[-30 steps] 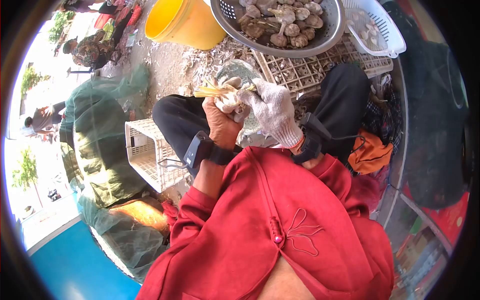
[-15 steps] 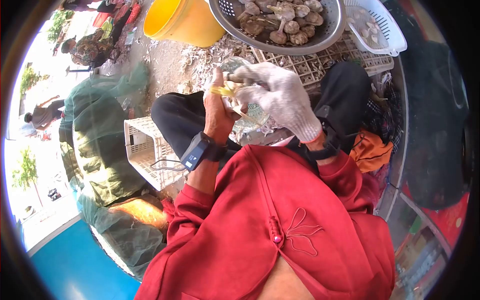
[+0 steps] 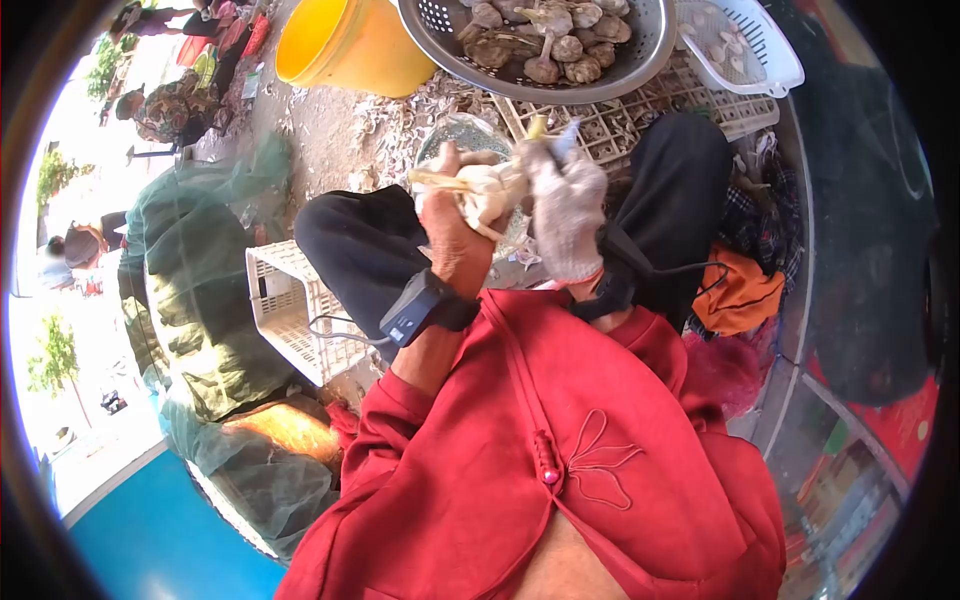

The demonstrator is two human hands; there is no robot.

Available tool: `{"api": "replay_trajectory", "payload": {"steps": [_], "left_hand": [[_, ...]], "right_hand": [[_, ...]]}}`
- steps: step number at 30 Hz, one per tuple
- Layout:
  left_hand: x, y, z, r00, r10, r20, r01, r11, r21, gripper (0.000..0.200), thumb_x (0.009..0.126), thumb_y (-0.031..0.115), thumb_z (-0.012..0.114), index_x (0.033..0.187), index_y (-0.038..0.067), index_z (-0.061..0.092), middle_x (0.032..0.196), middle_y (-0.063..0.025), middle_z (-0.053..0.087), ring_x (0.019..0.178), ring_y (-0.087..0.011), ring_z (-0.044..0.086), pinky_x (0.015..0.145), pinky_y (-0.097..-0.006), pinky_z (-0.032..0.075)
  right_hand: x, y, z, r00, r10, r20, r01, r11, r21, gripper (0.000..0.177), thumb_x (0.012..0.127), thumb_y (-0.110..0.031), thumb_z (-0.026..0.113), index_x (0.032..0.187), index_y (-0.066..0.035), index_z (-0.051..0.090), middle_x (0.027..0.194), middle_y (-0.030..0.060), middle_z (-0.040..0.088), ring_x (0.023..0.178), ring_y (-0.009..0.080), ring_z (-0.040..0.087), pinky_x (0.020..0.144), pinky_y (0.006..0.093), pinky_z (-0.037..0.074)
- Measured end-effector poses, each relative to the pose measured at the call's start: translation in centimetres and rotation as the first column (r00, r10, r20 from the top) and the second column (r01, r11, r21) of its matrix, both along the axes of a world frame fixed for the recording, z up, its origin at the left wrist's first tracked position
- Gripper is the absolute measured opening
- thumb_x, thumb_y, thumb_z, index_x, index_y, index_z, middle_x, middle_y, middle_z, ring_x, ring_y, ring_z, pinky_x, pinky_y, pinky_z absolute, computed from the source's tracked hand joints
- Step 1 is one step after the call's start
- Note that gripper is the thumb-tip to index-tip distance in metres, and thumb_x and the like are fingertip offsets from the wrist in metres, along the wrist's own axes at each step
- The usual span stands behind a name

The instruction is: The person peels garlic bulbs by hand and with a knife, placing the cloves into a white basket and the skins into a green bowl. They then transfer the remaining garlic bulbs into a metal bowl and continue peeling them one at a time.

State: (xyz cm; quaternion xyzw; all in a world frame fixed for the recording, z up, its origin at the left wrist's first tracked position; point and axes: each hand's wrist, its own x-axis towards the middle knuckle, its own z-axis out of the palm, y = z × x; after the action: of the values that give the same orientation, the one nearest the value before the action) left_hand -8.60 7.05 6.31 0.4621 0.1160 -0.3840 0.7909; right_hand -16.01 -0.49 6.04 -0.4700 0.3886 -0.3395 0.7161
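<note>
My bare left hand (image 3: pixel 455 240), with a black device strapped to its wrist, grips a pale garlic bulb (image 3: pixel 488 190) with dry yellowish stalks, held above my lap. My right hand (image 3: pixel 565 205), in a white knit glove, presses against the right side of the same bulb, its fingers closed on the bulb's skin. A thin yellowish and bluish piece sticks up above the glove, too blurred to name. Both wrists carry black straps with cables. My red jacket (image 3: pixel 560 450) fills the lower view.
A metal colander (image 3: pixel 640 60) of unpeeled garlic and a yellow bucket (image 3: pixel 340 45) stand ahead. A white basket (image 3: pixel 770 55) rests on a plastic grid crate (image 3: pixel 620 125). Between my knees sits a glass bowl (image 3: pixel 462 135). A white crate (image 3: pixel 290 315) and green netting (image 3: pixel 200 270) lie left.
My gloved right hand has come off the top of the bulb and dropped to its right side. My left hand has turned the bulb and shifted slightly right.
</note>
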Motion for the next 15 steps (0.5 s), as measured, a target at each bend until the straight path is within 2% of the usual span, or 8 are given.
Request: {"api": "replay_trajectory", "payload": {"steps": [1, 3, 6, 7, 9, 11, 13, 15], "left_hand": [[0.0, 0.1, 1.0, 0.992, -0.027, 0.124, 0.028, 1.000, -0.007, 0.037, 0.093, 0.039, 0.053, 0.091, 0.003, 0.062, 0.067, -0.0044, 0.059, 0.056, -0.0154, 0.060, 0.049, -0.0310, 0.051], [0.8, 0.3, 0.7, 0.985, -0.048, 0.164, 0.052, 0.998, -0.018, 0.046, 0.094, 0.045, 0.050, 0.088, 0.001, 0.062, 0.067, -0.0059, 0.060, 0.055, -0.0152, 0.059, 0.048, -0.0292, 0.051], [1.1, 0.1, 1.8, 0.987, -0.129, 0.097, 0.127, 0.992, 0.021, 0.064, 0.093, 0.058, 0.041, 0.085, -0.002, 0.062, 0.063, -0.0039, 0.060, 0.048, -0.0137, 0.057, 0.044, -0.0248, 0.048], [2.2, 0.8, 0.9, 0.969, -0.214, 0.128, 0.214, 0.977, 0.015, 0.070, 0.093, 0.061, 0.037, 0.085, -0.004, 0.062, 0.062, -0.0041, 0.060, 0.049, -0.0145, 0.058, 0.044, -0.0252, 0.048], [2.7, 1.4, 1.7, 0.940, -0.327, 0.098, 0.320, 0.944, 0.085, 0.074, 0.093, 0.063, 0.034, 0.091, -0.005, 0.063, 0.060, -0.0055, 0.059, 0.047, -0.0156, 0.058, 0.045, -0.0245, 0.048], [3.9, 1.5, 0.1, 0.908, -0.407, 0.104, 0.407, 0.913, 0.022, 0.074, 0.092, 0.063, 0.034, 0.096, -0.005, 0.063, 0.065, -0.0066, 0.061, 0.052, -0.0159, 0.059, 0.049, -0.0246, 0.050], [3.6, 0.8, -0.4, 0.860, -0.496, 0.118, 0.503, 0.864, -0.037, 0.074, 0.092, 0.063, 0.035, 0.100, -0.005, 0.062, 0.070, -0.0077, 0.063, 0.056, -0.0163, 0.061, 0.054, -0.0247, 0.052], [2.4, -0.9, 1.1, 0.926, -0.341, 0.163, 0.299, 0.925, 0.234, 0.071, 0.093, 0.062, 0.037, 0.106, -0.004, 0.060, 0.082, -0.0075, 0.065, 0.068, -0.0151, 0.063, 0.061, -0.0250, 0.052]], "right_hand": [[-0.9, -0.6, -0.1, 0.997, 0.081, 0.011, -0.082, 0.984, 0.155, 0.018, 0.090, -0.015, 0.060, 0.080, -0.001, 0.064, 0.055, -0.0011, 0.052, 0.044, 0.0055, 0.044, 0.042, 0.0233, 0.036], [-1.0, -0.5, -0.1, 0.995, 0.099, 0.025, -0.102, 0.973, 0.209, 0.020, 0.091, -0.017, 0.060, 0.078, -0.003, 0.064, 0.049, -0.0034, 0.045, 0.038, 0.0037, 0.037, 0.038, 0.0230, 0.029], [-2.3, -2.0, -0.3, 0.964, 0.233, -0.126, -0.244, 0.967, -0.076, 0.020, 0.089, -0.021, 0.063, 0.085, -0.001, 0.066, 0.053, 0.0004, 0.053, 0.044, 0.0064, 0.046, 0.040, 0.0244, 0.035], [-2.6, -3.0, -0.4, 0.929, 0.200, -0.312, -0.294, 0.910, -0.293, 0.021, 0.087, -0.021, 0.065, 0.089, 0.001, 0.066, 0.064, 0.0072, 0.062, 0.054, 0.0149, 0.058, 0.051, 0.0287, 0.045], [-3.0, -4.9, -1.4, 0.957, 0.017, -0.291, -0.198, 0.769, -0.607, 0.023, 0.084, -0.021, 0.068, 0.093, 0.001, 0.066, 0.079, 0.0130, 0.066, 0.069, 0.0254, 0.064, 0.064, 0.0332, 0.050], [-3.2, -5.8, 0.9, 0.965, 0.046, -0.257, -0.216, 0.694, -0.687, 0.025, 0.080, -0.019, 0.071, 0.096, -0.001, 0.066, 0.087, 0.0152, 0.067, 0.078, 0.0305, 0.064, 0.071, 0.0359, 0.051], [-2.5, -4.9, 3.6, 0.884, 0.418, -0.210, -0.427, 0.536, -0.728, 0.029, 0.076, -0.019, 0.072, 0.100, -0.004, 0.066, 0.092, 0.0153, 0.065, 0.084, 0.0308, 0.063, 0.073, 0.0374, 0.051], [-1.8, -4.7, 4.5, 0.759, 0.540, -0.363, -0.527, 0.183, -0.830, 0.035, 0.075, -0.014, 0.073, 0.107, -0.003, 0.064, 0.101, 0.0143, 0.062, 0.092, 0.0278, 0.062, 0.080, 0.0340, 0.050]]}}
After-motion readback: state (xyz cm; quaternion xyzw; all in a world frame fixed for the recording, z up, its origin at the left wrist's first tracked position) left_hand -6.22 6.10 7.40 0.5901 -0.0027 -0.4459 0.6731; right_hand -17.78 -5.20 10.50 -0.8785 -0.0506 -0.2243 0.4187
